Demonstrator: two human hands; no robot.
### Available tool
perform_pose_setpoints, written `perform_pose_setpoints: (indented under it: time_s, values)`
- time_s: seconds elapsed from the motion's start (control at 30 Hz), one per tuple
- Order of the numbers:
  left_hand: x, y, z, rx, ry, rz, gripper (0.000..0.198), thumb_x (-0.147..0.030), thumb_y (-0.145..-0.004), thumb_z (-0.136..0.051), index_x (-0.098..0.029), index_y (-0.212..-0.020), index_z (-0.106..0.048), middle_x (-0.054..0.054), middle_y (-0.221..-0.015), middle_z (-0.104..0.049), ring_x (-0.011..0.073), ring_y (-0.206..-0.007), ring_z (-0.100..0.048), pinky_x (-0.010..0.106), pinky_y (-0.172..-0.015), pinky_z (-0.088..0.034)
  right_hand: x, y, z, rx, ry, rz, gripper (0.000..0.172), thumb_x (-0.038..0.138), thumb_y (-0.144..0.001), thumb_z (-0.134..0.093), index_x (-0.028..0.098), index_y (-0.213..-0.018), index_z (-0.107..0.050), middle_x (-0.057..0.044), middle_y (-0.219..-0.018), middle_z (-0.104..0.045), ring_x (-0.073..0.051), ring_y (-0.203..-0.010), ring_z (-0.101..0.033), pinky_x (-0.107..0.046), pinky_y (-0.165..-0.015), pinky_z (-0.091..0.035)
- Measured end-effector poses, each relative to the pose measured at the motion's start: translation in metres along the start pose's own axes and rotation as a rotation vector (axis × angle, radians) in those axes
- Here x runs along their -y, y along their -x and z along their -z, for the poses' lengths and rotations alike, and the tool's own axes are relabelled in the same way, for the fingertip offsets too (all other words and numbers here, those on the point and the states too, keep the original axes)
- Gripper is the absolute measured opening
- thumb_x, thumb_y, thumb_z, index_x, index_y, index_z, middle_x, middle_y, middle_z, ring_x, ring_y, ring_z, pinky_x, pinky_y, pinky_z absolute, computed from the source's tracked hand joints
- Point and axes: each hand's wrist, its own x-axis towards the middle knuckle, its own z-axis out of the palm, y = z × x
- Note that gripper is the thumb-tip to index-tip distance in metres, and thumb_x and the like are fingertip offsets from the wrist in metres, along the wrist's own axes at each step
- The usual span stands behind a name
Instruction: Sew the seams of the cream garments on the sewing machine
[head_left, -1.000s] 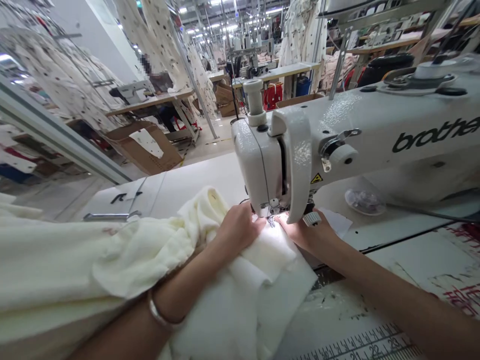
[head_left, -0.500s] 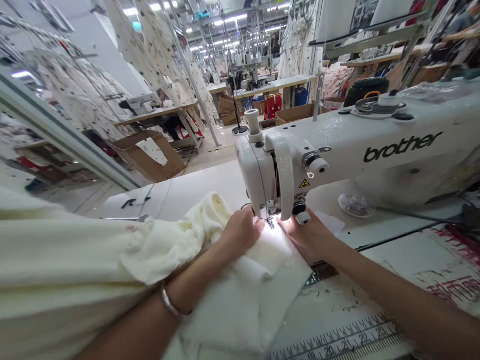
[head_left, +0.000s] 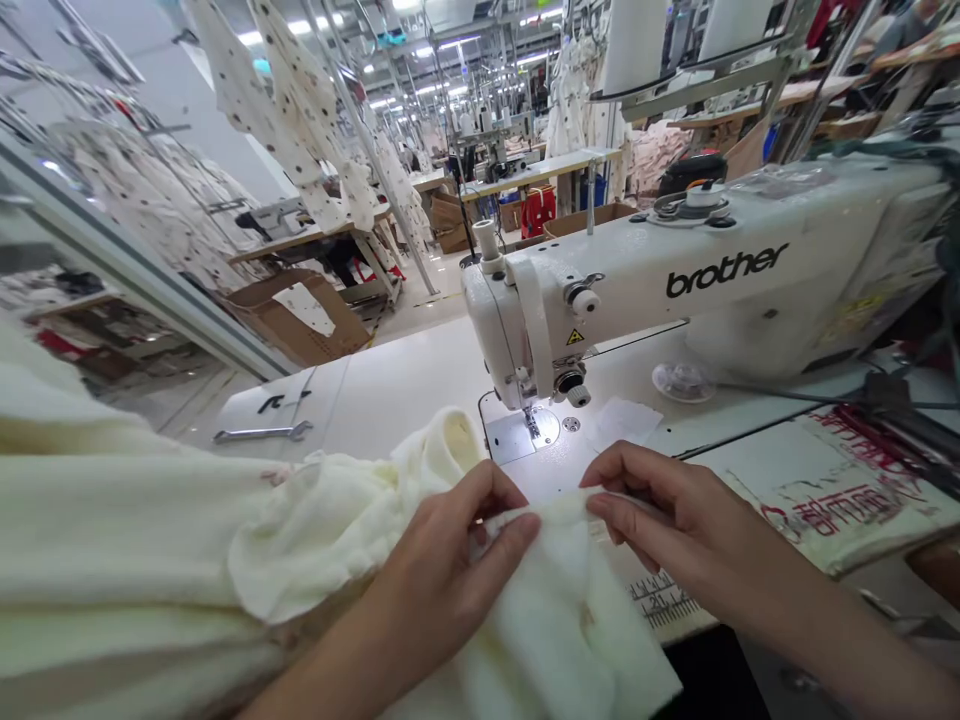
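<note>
On the white sewing desk (head_left: 390, 385), just short of the needle plate (head_left: 517, 437), the left hand (head_left: 450, 560) and right hand (head_left: 675, 510) are pinching the cream fabric (head_left: 559, 620), its edge running crosswise between them — the left hand nearer the plate.

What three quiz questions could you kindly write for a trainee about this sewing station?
1. What brand word is printed on the arm of the sewing machine?
2. True or false: the cream fabric is lying under the presser foot.
3. What are the left hand and the right hand both holding?
A. the cream fabric
B. a metal spanner
C. a slip of white paper

Key: 1. brother; 2. false; 3. A
</note>
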Motion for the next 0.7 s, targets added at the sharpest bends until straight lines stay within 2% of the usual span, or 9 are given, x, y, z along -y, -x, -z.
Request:
perform_pose_setpoints:
  time_s: [0.07, 0.17, 0.23, 0.27, 0.33, 0.37, 0.47, 0.53, 0.7]
  values:
    - [0.0, -0.001, -0.002, -0.005, 0.021, -0.01, 0.02, -0.04, -0.084, -0.05, -0.02, -0.08, -0.053, -0.002, -0.073, -0.054, 0.0111, -0.062, -0.044, 0.024, -0.056, -0.033, -0.001, 0.001, 0.001, -0.021, 0.081, 0.04, 0.01, 0.026, -0.088, -0.048, 0.022, -0.081, -0.053, 0.004, -0.064, -0.055, -0.01, -0.056, -0.052, -0.02, -0.047, -0.037]
    - [-0.001, -0.002, -0.003, 0.007, 0.118, -0.01, 0.021, -0.04, -0.084, -0.05, -0.02, -0.079, -0.053, -0.002, -0.071, -0.053, 0.0112, -0.063, -0.045, 0.024, -0.057, -0.035, 0.0, 0.009, -0.005, -0.326, 0.408, 0.322, 0.012, 0.019, -0.088, -0.045, 0.021, -0.085, -0.057, -0.004, -0.086, -0.062, -0.019, -0.082, -0.059, -0.029, -0.07, -0.047]
    - [-0.003, -0.003, -0.002, 0.031, 0.207, 0.009, 0.022, -0.037, -0.086, -0.046, -0.019, -0.077, -0.054, -0.003, -0.069, -0.051, 0.011, -0.064, -0.046, 0.023, -0.059, -0.036, 0.001, 0.017, -0.017, -0.478, 0.612, 0.527, 0.018, 0.015, -0.089, -0.045, 0.019, -0.099, -0.058, -0.009, -0.094, -0.063, -0.023, -0.091, -0.058, -0.035, -0.08, -0.046]
    - [-0.004, -0.003, -0.002, 0.048, 0.255, 0.018, 0.022, -0.034, -0.087, -0.044, -0.019, -0.075, -0.054, -0.003, -0.068, -0.05, 0.0108, -0.065, -0.046, 0.022, -0.061, -0.037, 0.001, 0.021, -0.024, -0.469, 0.649, 0.565, 0.024, 0.016, -0.09, -0.044, 0.018, -0.111, -0.055, -0.009, -0.092, -0.064, -0.022, -0.088, -0.06, -0.034, -0.08, -0.047]
    - [-0.004, -0.004, -0.001, 0.079, 0.354, 0.021, 0.019, -0.027, -0.087, -0.041, -0.019, -0.077, -0.054, -0.002, -0.069, -0.051, 0.011, -0.068, -0.049, 0.022, -0.064, -0.039, 0.002, 0.026, -0.04, -0.345, 0.589, 0.525, 0.032, 0.024, -0.095, -0.036, 0.019, -0.126, -0.045, -0.006, -0.084, -0.064, -0.019, -0.075, -0.062, -0.029, -0.07, -0.05]
    - [-0.004, -0.004, -0.001, 0.092, 0.397, 0.021, 0.015, -0.026, -0.086, -0.042, -0.019, -0.081, -0.055, -0.001, -0.073, -0.053, 0.0117, -0.072, -0.051, 0.022, -0.066, -0.041, 0.003, 0.026, -0.047, -0.302, 0.523, 0.483, 0.032, 0.029, -0.097, -0.031, 0.021, -0.125, -0.045, -0.004, -0.081, -0.064, -0.018, -0.071, -0.062, -0.027, -0.066, -0.05]
    - [-0.001, -0.004, 0.002, 0.12, 0.383, -0.021, 0.017, -0.03, -0.083, -0.052, -0.021, -0.097, -0.055, 0.002, -0.09, -0.058, 0.0154, -0.086, -0.056, 0.025, -0.075, -0.045, 0.003, 0.025, -0.055, -0.29, 0.286, 0.338, 0.026, 0.035, -0.096, -0.034, 0.023, -0.086, -0.055, 0.002, -0.067, -0.059, -0.012, -0.058, -0.058, -0.021, -0.053, -0.045]
    - [0.001, -0.004, 0.005, 0.135, 0.285, -0.039, 0.02, -0.035, -0.081, -0.057, -0.021, -0.095, -0.058, 0.002, -0.09, -0.059, 0.016, -0.086, -0.055, 0.025, -0.075, -0.044, 0.002, 0.023, -0.049, -0.282, 0.139, 0.209, 0.023, 0.032, -0.089, -0.047, 0.022, -0.068, -0.047, 0.006, -0.058, -0.052, -0.008, -0.05, -0.051, -0.017, -0.047, -0.039]
    - [0.002, -0.004, 0.011, 0.164, 0.272, 0.042, 0.029, -0.045, -0.082, -0.054, -0.017, -0.079, -0.061, -0.001, -0.068, -0.051, 0.0118, -0.064, -0.044, 0.023, -0.056, -0.036, -0.004, 0.019, -0.024, -0.14, -0.119, 0.004, 0.012, 0.028, -0.08, -0.056, 0.023, -0.075, -0.046, 0.007, -0.06, -0.052, -0.009, -0.055, -0.051, -0.016, -0.048, -0.038]
